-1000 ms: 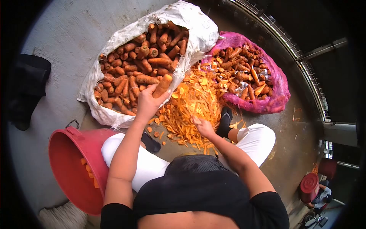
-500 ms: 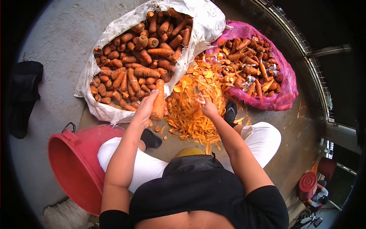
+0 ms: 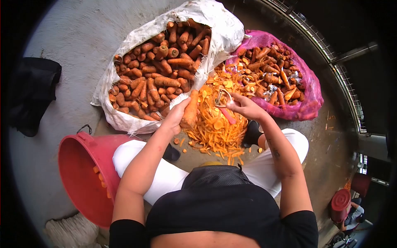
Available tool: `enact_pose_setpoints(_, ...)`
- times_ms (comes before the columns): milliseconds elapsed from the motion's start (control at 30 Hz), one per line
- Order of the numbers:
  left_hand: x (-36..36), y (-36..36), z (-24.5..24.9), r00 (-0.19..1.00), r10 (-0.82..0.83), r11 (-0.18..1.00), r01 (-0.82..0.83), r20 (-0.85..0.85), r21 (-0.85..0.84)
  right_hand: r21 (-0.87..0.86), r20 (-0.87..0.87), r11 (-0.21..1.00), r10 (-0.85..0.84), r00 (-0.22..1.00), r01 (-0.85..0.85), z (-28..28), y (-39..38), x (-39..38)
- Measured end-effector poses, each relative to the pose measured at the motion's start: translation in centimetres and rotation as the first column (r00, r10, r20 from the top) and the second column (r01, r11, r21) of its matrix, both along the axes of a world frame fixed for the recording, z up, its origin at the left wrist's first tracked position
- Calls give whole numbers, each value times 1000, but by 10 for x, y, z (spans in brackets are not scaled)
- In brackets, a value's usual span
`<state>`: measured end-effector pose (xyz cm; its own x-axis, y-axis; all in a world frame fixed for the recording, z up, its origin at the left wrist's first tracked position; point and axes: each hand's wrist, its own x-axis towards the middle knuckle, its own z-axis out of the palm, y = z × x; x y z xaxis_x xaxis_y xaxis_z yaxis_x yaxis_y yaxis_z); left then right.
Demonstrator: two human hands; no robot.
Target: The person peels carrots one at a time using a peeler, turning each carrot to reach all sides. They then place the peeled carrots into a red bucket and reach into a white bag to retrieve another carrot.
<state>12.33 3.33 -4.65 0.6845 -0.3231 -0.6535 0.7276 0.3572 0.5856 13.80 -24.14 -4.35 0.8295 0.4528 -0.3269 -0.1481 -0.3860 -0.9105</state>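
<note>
My left hand [image 3: 177, 115] is closed round a thick carrot [image 3: 190, 108], held upright over the near left edge of a heap of orange peelings [image 3: 215, 128]. My right hand [image 3: 246, 106] grips a peeler [image 3: 223, 98] with a metal loop-shaped head, a short gap to the right of the carrot. Just below the peeler shows a flat pink handle-like piece [image 3: 228, 116]; whether it belongs to the peeler I cannot tell. Cut carrot slices lie among the peelings.
A white sack [image 3: 225, 25] full of carrots lies open ahead left, a pink mesh sack [image 3: 308, 103] of carrot pieces ahead right. A red bucket [image 3: 76, 182] with orange pieces lies tipped at my left. A person [image 3: 353, 215] sits far right near another red container [image 3: 341, 202].
My left hand and the carrot have moved right and tilted a little. The right hand has turned, bringing the peeler's metal head and the pink piece into view. The camera view has shifted slightly.
</note>
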Motion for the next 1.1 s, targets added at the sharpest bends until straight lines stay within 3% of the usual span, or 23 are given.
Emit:
enact_pose_setpoints(67,-7,-6,-1,997,67,996,-68,-27,-59,91,135,995,-54,989,42,20,1,-5)
enact_pose_setpoints(133,-16,-17,11,992,116,991,-119,-54,-67,22,170,1000,-20,985,17,37,2,-5)
enact_pose_setpoints(200,-20,-18,6,997,60,987,-66,-46,-144,-8,251,999,-40,967,43,35,5,-11)
enact_pose_setpoints(233,-27,-21,2,998,29,982,-40,-63,-184,-100,343,992,-38,939,77,38,9,-14)
enact_pose_setpoints(300,-36,-30,6,985,123,981,-139,-119,-134,-238,360,968,8,933,83,47,18,-22)
enact_pose_setpoints(367,-44,-38,12,963,208,973,-222,-174,-64,-214,537,974,51,842,78,71,35,-30)
enact_pose_setpoints(400,-49,-36,6,971,186,976,-200,-153,-82,-190,674,978,67,735,86,67,40,-31)
enact_pose_setpoints(500,-58,-42,20,971,156,988,-153,-181,31,-208,803,976,132,581,65,56,47,-36)
enact_pose_setpoints(600,-63,-44,10,970,147,989,-144,-194,33,-244,808,967,164,565,69,47,49,-37)
enact_pose_setpoints(867,-64,-35,5,967,39,975,-92,-251,-201,-255,785,965,176,594,52,44,59,-31)
enact_pose_setpoints(1100,-69,-32,-3,958,24,991,-60,-286,-116,-267,795,964,222,565,-3,44,63,-34)
